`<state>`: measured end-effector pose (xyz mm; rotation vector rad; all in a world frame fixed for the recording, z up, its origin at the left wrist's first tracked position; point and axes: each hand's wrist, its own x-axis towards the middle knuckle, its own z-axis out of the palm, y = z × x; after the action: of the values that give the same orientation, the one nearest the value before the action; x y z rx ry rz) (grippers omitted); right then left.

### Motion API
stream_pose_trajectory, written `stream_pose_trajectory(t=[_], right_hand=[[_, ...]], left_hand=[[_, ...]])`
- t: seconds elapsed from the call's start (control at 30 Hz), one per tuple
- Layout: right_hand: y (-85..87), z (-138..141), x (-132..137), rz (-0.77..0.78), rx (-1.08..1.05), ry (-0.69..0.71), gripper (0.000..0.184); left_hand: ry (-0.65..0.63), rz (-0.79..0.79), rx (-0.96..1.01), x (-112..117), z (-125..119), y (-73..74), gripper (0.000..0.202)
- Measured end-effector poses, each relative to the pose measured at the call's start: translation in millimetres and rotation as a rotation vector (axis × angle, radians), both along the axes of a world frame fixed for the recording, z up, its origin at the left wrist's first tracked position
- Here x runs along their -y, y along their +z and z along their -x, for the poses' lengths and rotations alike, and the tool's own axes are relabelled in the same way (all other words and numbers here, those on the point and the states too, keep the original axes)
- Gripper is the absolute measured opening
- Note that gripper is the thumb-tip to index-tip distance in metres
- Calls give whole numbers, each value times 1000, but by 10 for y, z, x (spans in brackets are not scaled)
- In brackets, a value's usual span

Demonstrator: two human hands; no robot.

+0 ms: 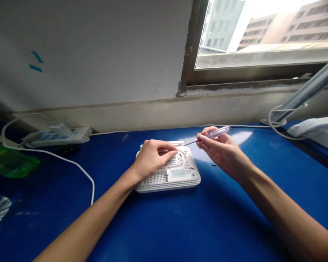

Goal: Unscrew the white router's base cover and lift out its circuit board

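A white router (155, 179) lies on the blue table with its vented, labelled underside facing up and its antennas folded along the far edge. My left hand (153, 158) rests over its left half, thumb and forefinger pinched together near the far edge; whatever is between those fingertips is too small to make out. Between the fingers of my right hand (221, 149) is a screwdriver (217, 132) with a clear handle. Its thin shaft slants down left, the tip beside my left fingertips at the router's far edge. A small dark screw (213, 165) lies right of the router.
At the left, a white power strip (79, 135) holds a plugged-in adapter, whose white cable (82, 169) curves across the table. A green bottle (13, 162) lies at the far left. On the right stand a metal lamp arm (303, 91) and a white base (317, 127).
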<state>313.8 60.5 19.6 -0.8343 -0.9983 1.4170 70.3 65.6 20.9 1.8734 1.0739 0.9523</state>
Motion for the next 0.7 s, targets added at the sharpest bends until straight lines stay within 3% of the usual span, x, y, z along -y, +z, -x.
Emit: stream_pose_trajectory(t=[0.3, 0.47, 0.7], right_hand=[[-8, -21, -22, 49, -27, 50, 17], [4, -19, -12, 27, -17, 72, 16], [41, -44, -1, -15, -15, 79, 17]], left_hand=[[6, 4, -3, -20, 13, 1, 9], [-14, 7, 42, -41, 10, -52, 23], [46, -94, -49, 2, 6, 50, 32]])
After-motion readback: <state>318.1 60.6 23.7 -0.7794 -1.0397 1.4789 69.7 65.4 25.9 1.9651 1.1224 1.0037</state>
